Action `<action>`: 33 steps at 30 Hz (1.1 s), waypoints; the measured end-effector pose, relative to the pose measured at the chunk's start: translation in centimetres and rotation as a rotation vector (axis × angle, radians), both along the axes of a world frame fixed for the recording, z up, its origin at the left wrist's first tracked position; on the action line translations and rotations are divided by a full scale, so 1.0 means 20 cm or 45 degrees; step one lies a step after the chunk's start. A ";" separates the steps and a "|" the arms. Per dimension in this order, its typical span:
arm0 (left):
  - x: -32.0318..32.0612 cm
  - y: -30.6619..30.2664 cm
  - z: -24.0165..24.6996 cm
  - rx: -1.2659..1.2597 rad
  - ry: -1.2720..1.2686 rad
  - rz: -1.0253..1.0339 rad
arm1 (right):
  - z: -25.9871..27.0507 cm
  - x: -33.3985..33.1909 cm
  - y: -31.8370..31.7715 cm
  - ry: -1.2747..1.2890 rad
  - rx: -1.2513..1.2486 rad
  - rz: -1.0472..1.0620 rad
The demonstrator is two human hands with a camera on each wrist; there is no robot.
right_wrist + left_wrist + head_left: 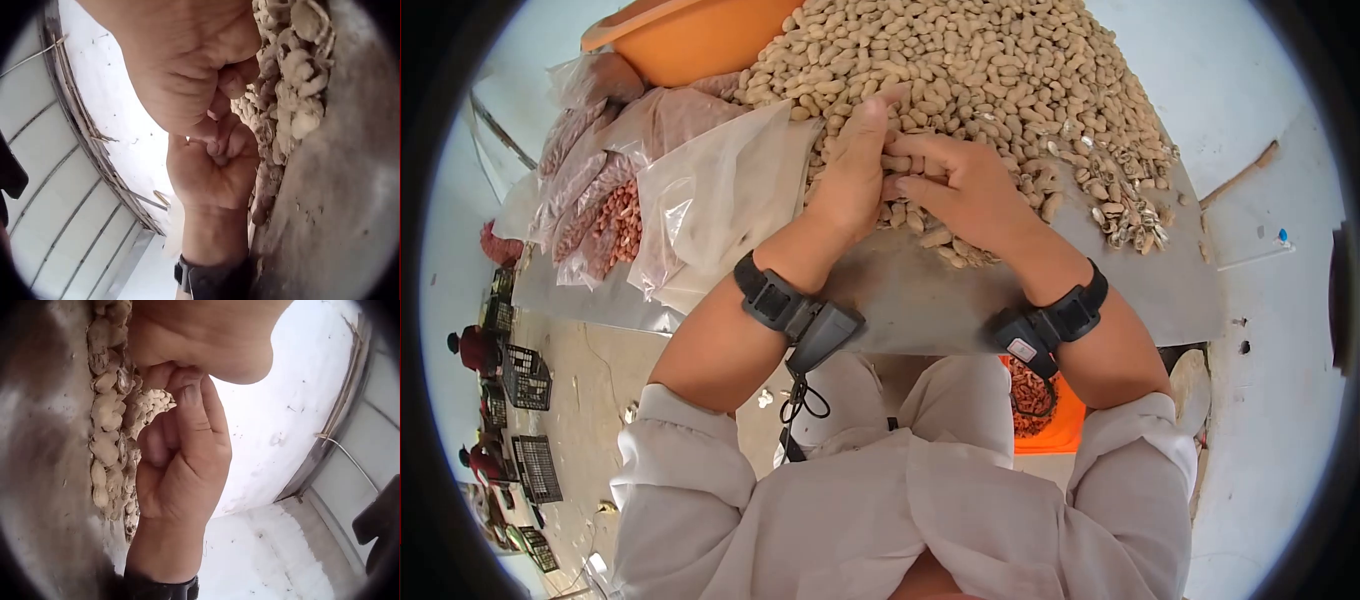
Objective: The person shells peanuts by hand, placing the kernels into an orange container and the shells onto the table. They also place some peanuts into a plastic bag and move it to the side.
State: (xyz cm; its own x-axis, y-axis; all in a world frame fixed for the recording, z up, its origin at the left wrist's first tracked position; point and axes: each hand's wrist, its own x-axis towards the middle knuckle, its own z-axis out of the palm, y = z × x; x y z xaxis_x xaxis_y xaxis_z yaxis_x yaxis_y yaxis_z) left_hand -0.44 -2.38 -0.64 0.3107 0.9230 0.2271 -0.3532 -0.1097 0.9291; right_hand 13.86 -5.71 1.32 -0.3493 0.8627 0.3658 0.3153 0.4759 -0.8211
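Cupped left hand meets right hand's fingers above peanuts by the table's near edge; any pinch unclear

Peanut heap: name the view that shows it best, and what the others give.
The head view: it looks down on the peanut heap and shows its spread, though the top of the picture cuts it off and the left hand and right hand hide part. Each wrist view gives only a close, partly hidden strip along its edge.
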 end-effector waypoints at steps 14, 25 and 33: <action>-0.02 0.03 -0.02 0.298 0.124 0.168 | -0.09 0.04 0.10 0.715 -0.198 0.065; -0.01 0.00 -0.01 0.247 -0.036 0.076 | -0.06 0.03 0.07 0.507 -0.218 -0.037; 0.00 -0.01 -0.01 0.211 0.090 0.148 | -0.08 0.01 0.05 0.082 0.216 -0.296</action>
State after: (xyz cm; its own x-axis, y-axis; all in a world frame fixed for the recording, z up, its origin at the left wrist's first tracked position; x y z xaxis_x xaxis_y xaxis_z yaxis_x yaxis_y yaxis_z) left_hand -0.43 -2.56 -0.77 0.2247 0.9054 0.3602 -0.2638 -0.2993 0.9170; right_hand 14.06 -4.65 -0.23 -0.1208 0.8412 0.5270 0.3817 0.5295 -0.7576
